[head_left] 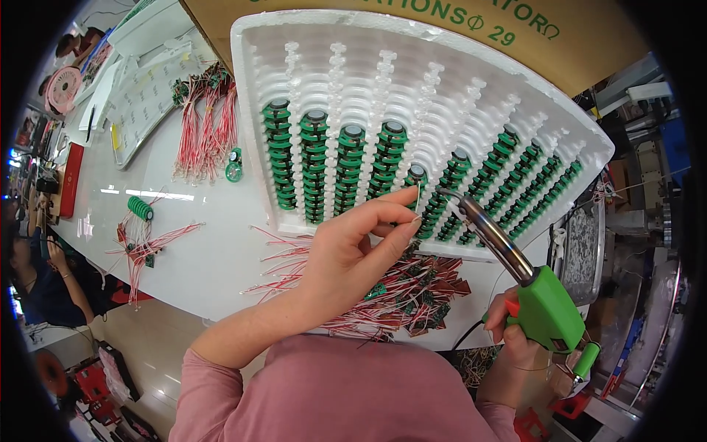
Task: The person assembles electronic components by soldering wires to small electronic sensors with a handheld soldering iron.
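Observation:
My left hand pinches a thin white wire between thumb and fingertips, over the front part of a white foam tray. The wire stands close to a small round green component with a grey face, in a middle row of the tray. In my right hand is a green soldering gun, held by its handle. Its bent metal tip points left, just right of the wire and component; whether it touches anything I cannot tell. Rows of similar green components stand in the tray's slots.
Red and white wires with small circuit boards lie in a pile before the tray. More wire bundles and a stack of green rings lie left. A cardboard box stands behind. Another person's arm shows far left.

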Demonstrator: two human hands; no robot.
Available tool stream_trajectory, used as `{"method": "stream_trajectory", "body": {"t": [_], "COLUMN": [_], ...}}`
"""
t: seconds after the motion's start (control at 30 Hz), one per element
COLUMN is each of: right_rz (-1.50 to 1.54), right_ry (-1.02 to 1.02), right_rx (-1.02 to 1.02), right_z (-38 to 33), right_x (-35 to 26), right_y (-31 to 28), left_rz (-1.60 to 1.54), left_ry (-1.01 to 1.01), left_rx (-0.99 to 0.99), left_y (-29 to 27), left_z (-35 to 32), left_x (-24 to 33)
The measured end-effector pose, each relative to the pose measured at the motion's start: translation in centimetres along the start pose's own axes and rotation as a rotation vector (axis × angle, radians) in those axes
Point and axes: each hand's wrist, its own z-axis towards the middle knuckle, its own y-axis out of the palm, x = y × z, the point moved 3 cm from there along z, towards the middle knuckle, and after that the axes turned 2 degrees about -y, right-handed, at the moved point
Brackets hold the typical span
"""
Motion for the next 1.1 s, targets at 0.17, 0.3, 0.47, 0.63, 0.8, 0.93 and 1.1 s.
{"method": "stream_trajectory", "body": {"t": [0.17, 0.3, 0.47, 0.63, 0.8, 0.93, 1.1], "right_rz": [0.073, 0.092, 0.080, 0.093, 0.053, 0.045, 0.022], "right_ry": [0.059, 0.114, 0.070, 0.082, 0.047, 0.018, 0.022], "right_rx": [0.019, 0.032, 0.032, 0.024, 0.003, 0.010, 0.019], "right_z": [-0.5, -0.4, -0.1, 0.0, 0.2, 0.5, 0.4], "right_x": [-0.4, -0.4, -0.2, -0.2, 0.2, 0.1, 0.2], "right_y": [-0.6, -0.5, -0.3, -0.2, -0.2, 0.0, 0.0], "left_rz": [-0.168, -0.113, 0.088, 0.293, 0.333, 0.374, 0.389], "left_ry": [-0.086, -0.018, 0.083, 0.186, 0.218, 0.261, 0.261], "left_rx": [0.017, 0.028, 0.028, 0.036, 0.031, 0.038, 0.038], "left_y": [-0.2, -0.2, -0.4, -0.2, -0.2, -0.1, -0.2], "left_z": [0.0, -0.1, 0.0, 0.3, 0.3, 0.4, 0.3], "left_x": [0.1, 0.2, 0.5, 0.6, 0.6, 0.5, 0.4]}}
